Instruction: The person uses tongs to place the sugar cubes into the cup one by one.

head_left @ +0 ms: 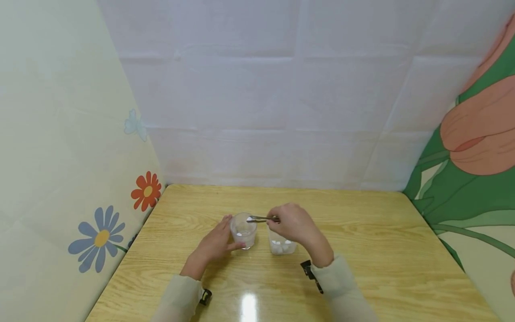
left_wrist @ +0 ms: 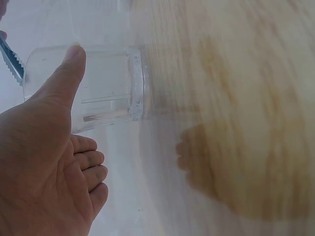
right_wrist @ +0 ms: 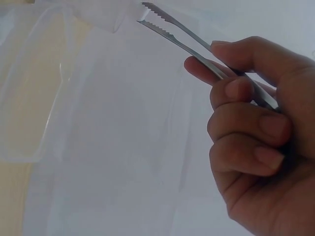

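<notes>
In the head view, a clear cup (head_left: 246, 237) stands on the table beside my left hand (head_left: 214, 243). My left thumb (left_wrist: 69, 73) lies along the cup's side in the left wrist view, and the other fingers curl at its far side. My right hand (head_left: 293, 223) grips small metal tongs (head_left: 259, 219), their tips over the cup's mouth. The right wrist view shows the serrated tips slightly apart, with a small pale, translucent piece (right_wrist: 145, 14) between them. Under my right hand sits a clear plastic container (head_left: 283, 248) with whitish pieces in it.
The wood-grain table (head_left: 382, 250) extends around both vessels. A pale cloth backdrop (head_left: 257, 112) hangs behind it, and flower-printed cloths (head_left: 44, 179) flank the sides. Black wrist devices (head_left: 205, 296) show by both sleeves.
</notes>
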Tool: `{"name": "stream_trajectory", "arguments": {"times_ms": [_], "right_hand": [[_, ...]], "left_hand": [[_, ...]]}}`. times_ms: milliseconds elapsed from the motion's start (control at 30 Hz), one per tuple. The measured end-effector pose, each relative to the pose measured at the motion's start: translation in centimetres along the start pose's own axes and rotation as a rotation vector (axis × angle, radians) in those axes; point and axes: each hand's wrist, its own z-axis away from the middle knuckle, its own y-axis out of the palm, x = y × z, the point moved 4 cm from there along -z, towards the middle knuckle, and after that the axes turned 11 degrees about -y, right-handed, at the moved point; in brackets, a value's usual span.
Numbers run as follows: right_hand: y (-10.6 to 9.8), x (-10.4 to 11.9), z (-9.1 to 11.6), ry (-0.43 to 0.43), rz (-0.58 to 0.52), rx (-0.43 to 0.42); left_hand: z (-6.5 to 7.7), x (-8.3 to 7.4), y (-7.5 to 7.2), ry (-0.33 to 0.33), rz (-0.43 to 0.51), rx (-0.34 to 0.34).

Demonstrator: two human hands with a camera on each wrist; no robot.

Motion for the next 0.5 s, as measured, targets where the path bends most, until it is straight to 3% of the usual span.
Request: {"name": "stream_trajectory", "arguments": {"times_ms": [500], "right_hand": [[1.9,0.0,-0.8,-0.029,-0.008,0.031]], "left_hand": [[0.0,-0.1,0.0,-0.016,0.002,0.014]]}}
